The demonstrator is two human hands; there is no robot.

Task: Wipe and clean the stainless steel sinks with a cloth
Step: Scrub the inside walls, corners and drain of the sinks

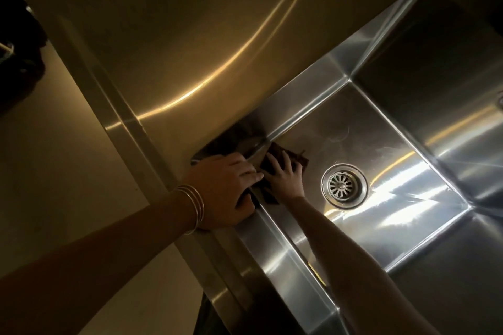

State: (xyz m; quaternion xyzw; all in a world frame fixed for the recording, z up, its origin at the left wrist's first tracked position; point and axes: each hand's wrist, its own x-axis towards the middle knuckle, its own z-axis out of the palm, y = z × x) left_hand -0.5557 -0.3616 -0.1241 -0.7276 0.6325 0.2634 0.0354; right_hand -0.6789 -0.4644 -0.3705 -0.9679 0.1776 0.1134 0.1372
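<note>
**A:** Head view, nearest first: the left hand (pixel 226 187), bangles (pixel 194 204) on its wrist, lies on the edge of the sink (pixel 280 247). Its fingers are laid out flat and its thumb hangs over the lip. It grips nothing that I can make out.

**B:** And the right hand (pixel 284 177)?

**A:** It's down in the basin, fingers spread and pressing the dark cloth (pixel 275 151) into the near-left corner where floor meets wall. It is a flat press, not a clutch.

**B:** What might go wrong?

**A:** I'd judge the cloth is the weak point. It is held only by pressure, so it could bunch or slide out from under the palm on slick steel and miss the corner seam. The bangles could also knock or scratch the edge if the bracing hand slips.

**B:** Farther out?

**A:** The drain strainer (pixel 344 186) sits just beyond the cloth, so a loose corner could drag across it. Streaks show on the floor past it, unwiped I'd guess. The countertop (pixel 177 49) lies beyond.
</note>
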